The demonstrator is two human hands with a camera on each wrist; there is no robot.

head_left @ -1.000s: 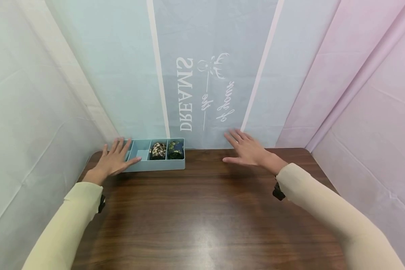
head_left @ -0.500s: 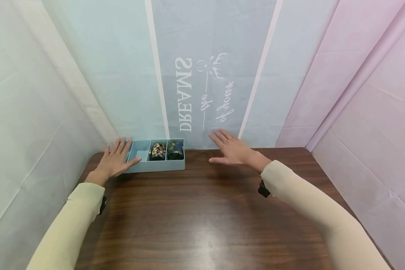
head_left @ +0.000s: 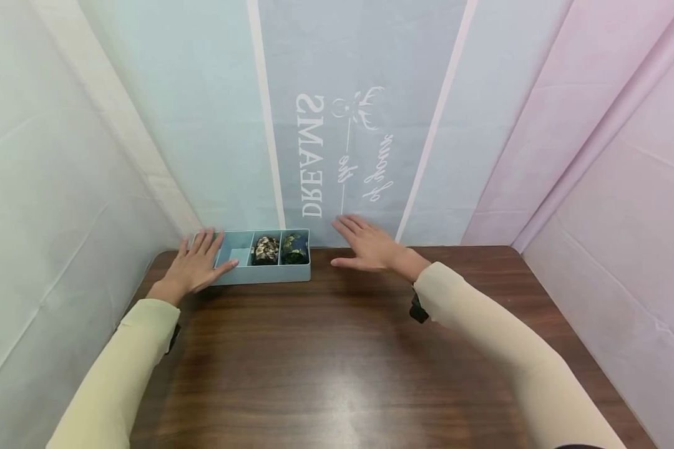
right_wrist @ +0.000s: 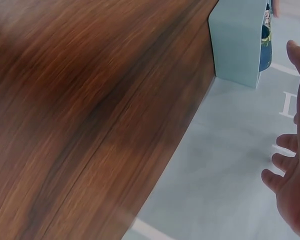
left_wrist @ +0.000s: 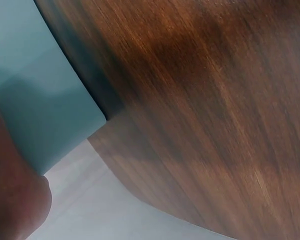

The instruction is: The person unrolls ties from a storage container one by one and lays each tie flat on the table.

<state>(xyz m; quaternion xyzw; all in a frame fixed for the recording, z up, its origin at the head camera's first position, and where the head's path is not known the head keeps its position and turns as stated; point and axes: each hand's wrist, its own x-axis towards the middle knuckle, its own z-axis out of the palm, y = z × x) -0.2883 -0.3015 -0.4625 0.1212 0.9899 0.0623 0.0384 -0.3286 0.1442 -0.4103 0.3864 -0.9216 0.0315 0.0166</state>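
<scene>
A light-blue divided box (head_left: 264, 274) stands at the table's back edge in the head view. Two dark floral-patterned rolls sit upright in its right-hand compartments: a brown-and-cream roll (head_left: 266, 250) and, at the right end, a blue-and-green roll (head_left: 294, 248). My left hand (head_left: 196, 265) lies over the box's left end with fingers extended, covering part of that end. To the right of the box, my right hand (head_left: 367, 246) hovers with straight fingers and thumb apart, holding nothing. In the right wrist view, the box's end (right_wrist: 235, 42) shows ahead of the right thumb (right_wrist: 297, 55).
The dark wooden table (head_left: 314, 349) stretches toward me. Directly behind it hangs a pale blue printed cloth (head_left: 359, 156), close behind the box. Light cloth walls close in the left side (head_left: 50, 218) and the right side (head_left: 623, 237).
My right hand has moved left across the back of the table, closer to the box. The left hand stays on the box's left end, and the box and rolls keep their places.
</scene>
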